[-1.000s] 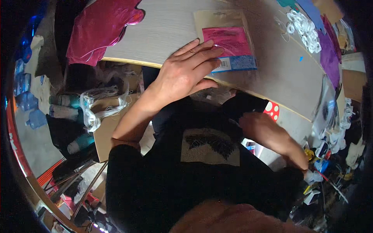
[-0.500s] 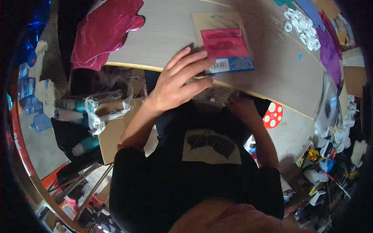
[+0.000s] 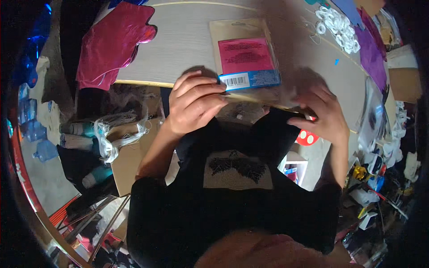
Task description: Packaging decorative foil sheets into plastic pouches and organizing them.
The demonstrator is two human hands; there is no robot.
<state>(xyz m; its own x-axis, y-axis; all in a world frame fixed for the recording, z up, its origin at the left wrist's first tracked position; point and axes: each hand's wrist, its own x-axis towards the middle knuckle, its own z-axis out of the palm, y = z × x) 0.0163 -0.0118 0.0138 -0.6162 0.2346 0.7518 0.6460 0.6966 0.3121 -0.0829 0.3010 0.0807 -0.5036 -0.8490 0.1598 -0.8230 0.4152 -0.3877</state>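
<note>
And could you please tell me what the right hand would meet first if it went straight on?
The right hand would probably meet the package first, at its near right corner; blur leaves the gap unclear.

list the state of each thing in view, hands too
package: on the table, barcode side up
left hand: fingers bent, at the package's lower left corner
right hand: open, blurred, apart from the package
pink foil: lying on the table
white rings: heaped
white strands: loosely looped
</note>
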